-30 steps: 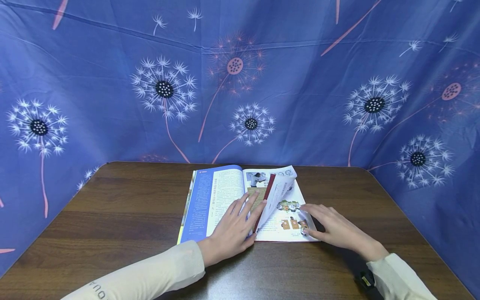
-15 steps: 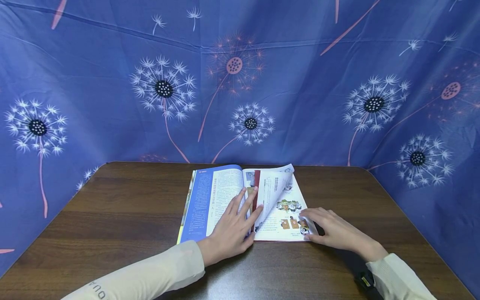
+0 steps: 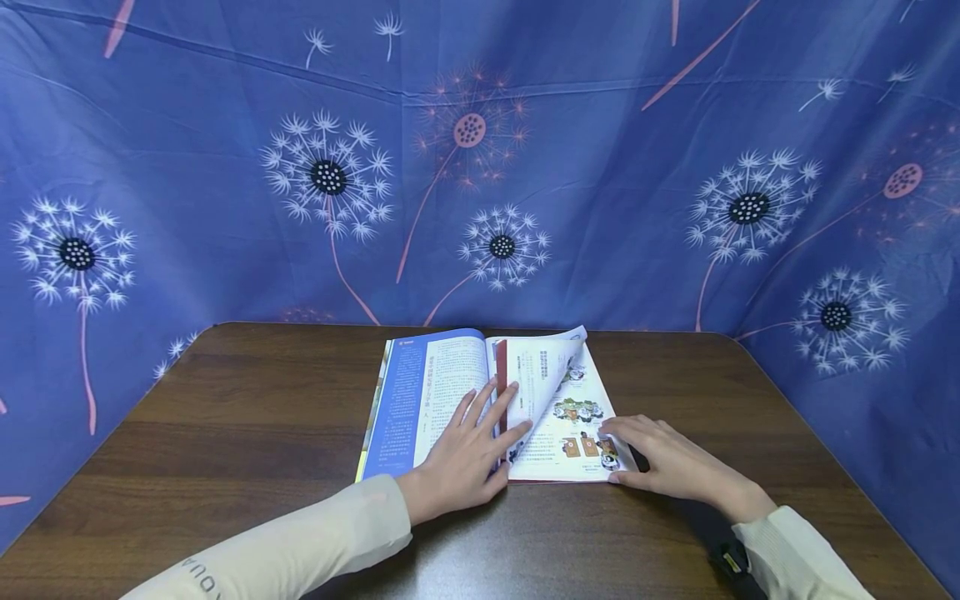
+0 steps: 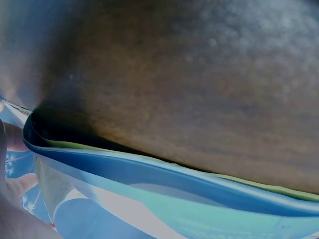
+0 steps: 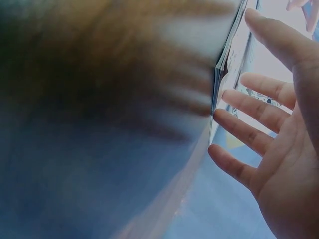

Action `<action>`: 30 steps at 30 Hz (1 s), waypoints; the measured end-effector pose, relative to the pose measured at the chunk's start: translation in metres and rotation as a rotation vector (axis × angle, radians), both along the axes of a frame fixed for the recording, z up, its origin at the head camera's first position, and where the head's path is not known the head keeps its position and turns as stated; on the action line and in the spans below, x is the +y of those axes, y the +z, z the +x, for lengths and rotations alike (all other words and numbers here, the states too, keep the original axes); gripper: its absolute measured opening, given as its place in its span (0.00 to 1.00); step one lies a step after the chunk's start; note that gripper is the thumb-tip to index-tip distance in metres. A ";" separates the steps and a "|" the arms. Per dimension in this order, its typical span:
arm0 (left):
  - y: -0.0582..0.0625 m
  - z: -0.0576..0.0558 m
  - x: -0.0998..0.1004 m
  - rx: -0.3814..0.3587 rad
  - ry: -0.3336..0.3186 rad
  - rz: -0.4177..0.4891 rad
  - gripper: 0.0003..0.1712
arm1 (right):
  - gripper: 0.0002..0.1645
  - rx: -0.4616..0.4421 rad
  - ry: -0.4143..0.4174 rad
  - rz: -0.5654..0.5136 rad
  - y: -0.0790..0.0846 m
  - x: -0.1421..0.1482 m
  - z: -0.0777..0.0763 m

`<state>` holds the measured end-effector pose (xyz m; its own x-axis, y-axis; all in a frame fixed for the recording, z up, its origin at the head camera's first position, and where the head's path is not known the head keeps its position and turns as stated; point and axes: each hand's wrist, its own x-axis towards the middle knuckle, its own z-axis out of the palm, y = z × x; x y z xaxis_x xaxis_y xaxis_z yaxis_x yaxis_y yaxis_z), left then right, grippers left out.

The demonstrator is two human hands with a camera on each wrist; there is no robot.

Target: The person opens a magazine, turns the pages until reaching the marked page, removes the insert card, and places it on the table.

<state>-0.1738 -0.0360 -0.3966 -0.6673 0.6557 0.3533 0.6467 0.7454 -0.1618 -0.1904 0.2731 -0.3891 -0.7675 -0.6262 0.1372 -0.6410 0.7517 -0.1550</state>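
An open magazine [image 3: 397, 408] lies in the head view, with a blue-and-white left page. One of its leaves [image 3: 536, 367] curls over from the right, its red strip near the spine. My left hand [image 3: 459, 460] rests across the middle, fingers spread, fingertips on the curled leaf. In the left wrist view the magazine's lower edge [image 4: 149, 167] bows up beside part of that hand [image 4: 17, 199]. My right hand [image 3: 663, 462] touches the lower right edge of the illustrated page [image 3: 581, 450]. Its fingers look straight and spread in the right wrist view, where the hand [image 5: 279, 134] meets the page edge.
A brown wooden table [image 3: 262, 417] with rounded far corners bears the magazine. Behind it hangs a blue cloth [image 3: 600, 167] printed with dandelions. A small black device [image 3: 731, 560] sits by the right cuff.
The curled leaf has leaned further left and flattened towards the spine, showing more of its printed side. My left fingers have shifted slightly left. The right hand has hardly moved.
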 end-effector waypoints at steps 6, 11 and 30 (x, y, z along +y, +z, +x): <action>-0.001 0.000 -0.001 -0.011 0.006 0.004 0.29 | 0.33 -0.012 -0.001 0.009 0.001 0.000 0.000; -0.003 -0.001 0.000 -0.016 0.015 0.015 0.31 | 0.36 -0.009 0.010 0.007 0.002 0.001 0.000; -0.005 -0.001 0.001 -0.002 0.061 -0.022 0.33 | 0.36 -0.006 0.030 0.014 0.003 0.002 -0.002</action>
